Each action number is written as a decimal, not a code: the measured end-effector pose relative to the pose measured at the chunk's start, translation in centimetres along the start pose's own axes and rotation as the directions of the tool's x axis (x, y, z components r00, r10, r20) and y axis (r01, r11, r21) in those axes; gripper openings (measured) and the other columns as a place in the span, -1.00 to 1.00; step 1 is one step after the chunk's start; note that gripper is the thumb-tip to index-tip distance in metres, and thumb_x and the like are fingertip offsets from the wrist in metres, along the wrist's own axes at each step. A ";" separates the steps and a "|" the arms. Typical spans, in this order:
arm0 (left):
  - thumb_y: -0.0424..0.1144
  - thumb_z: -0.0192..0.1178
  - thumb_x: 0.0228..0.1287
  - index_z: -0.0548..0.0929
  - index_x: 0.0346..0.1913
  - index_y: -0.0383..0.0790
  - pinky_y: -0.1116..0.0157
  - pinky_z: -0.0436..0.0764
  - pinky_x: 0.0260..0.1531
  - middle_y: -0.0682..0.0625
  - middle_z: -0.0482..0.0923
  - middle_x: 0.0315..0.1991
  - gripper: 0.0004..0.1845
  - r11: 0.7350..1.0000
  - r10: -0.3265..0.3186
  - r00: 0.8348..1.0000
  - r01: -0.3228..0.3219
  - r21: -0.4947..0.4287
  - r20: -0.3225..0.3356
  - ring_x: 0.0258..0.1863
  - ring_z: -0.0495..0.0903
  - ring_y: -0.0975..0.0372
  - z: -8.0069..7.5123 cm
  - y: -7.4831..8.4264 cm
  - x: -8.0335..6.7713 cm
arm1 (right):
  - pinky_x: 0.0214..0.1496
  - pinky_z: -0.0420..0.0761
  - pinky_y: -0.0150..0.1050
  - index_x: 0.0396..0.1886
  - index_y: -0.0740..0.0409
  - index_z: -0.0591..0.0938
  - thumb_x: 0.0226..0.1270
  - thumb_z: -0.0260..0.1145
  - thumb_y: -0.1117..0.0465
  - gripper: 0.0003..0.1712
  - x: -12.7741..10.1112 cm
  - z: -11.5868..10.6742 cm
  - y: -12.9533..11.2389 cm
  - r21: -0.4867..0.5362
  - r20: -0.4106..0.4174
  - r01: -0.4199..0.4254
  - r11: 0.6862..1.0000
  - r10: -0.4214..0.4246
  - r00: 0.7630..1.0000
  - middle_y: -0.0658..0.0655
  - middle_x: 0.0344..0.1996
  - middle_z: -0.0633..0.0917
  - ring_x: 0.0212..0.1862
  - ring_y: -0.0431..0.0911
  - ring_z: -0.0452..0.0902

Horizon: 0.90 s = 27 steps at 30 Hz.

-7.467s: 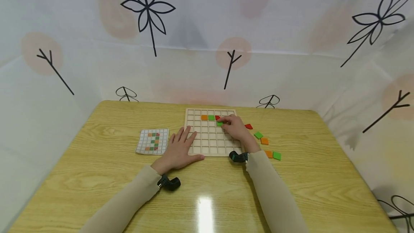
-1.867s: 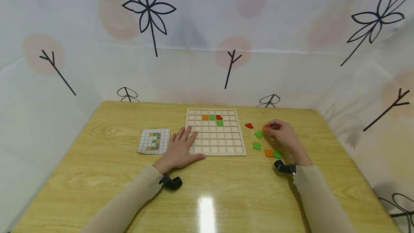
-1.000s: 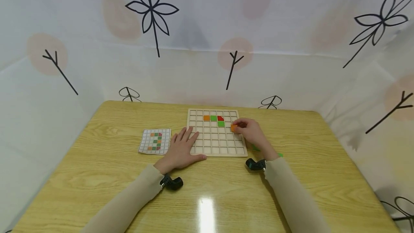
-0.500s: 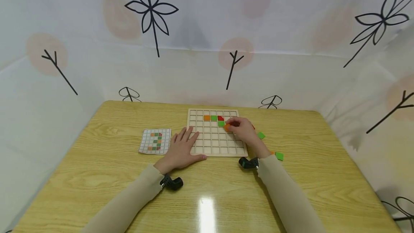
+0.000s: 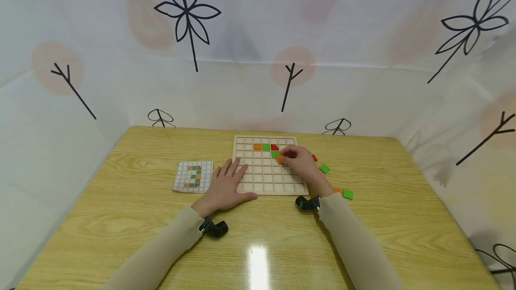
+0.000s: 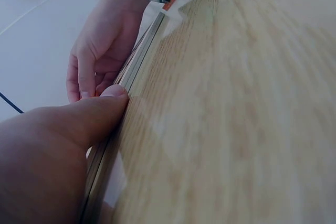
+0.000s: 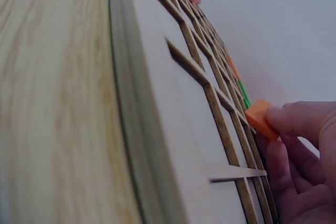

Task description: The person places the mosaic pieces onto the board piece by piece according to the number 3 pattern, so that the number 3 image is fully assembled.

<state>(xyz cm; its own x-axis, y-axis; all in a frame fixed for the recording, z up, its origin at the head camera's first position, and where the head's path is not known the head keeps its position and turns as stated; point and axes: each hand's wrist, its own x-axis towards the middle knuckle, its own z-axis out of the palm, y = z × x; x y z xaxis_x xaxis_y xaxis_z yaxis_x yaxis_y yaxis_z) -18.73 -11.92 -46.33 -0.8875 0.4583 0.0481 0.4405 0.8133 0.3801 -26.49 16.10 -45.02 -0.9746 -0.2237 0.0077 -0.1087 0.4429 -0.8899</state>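
Observation:
A wooden grid board (image 5: 268,178) lies on the table and holds an orange tile (image 5: 257,147), a green tile (image 5: 266,147), a red tile (image 5: 275,147) and a second green tile (image 5: 275,153). My right hand (image 5: 283,158) pinches an orange tile (image 5: 279,159) (image 7: 258,118) just above the cells below that second green tile. My left hand (image 5: 227,183) lies flat on the table, fingers over the board's near left corner and thumb (image 6: 100,114) along the board's edge (image 6: 137,64).
A small pattern card (image 5: 193,176) lies left of the board. Loose tiles sit on the table to the board's right: red (image 5: 314,158), green (image 5: 324,168), orange (image 5: 337,189) and green (image 5: 347,194). White printed cloth walls surround the wooden table (image 5: 121,200).
My right hand picked an orange tile from the loose ones on the right and carried it left over the board, now just below the green tile. The left hand stayed put.

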 end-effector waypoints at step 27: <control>0.43 0.11 0.25 0.09 0.60 -0.12 -0.22 -0.13 0.40 -0.16 -0.20 0.61 0.03 1.000 0.004 1.000 -0.004 -0.003 -0.002 0.57 -0.26 -0.07 0.0 0.0 0.1 | 0.00 0.51 -0.12 0.15 0.16 0.65 0.28 0.39 0.33 -0.58 0.2 -1.0 0.2 -0.085 0.170 -0.024 0.996 0.038 0.985 0.15 -0.01 0.62 -0.05 0.02 0.48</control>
<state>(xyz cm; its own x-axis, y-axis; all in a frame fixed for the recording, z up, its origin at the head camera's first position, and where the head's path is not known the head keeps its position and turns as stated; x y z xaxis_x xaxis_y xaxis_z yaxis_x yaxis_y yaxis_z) -18.78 -11.86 -46.34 -0.8858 0.4612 0.0513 0.4440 0.8100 0.3831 -26.86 16.99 -44.76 -0.9305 -0.3511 -0.1041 -0.1014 0.5200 -0.8481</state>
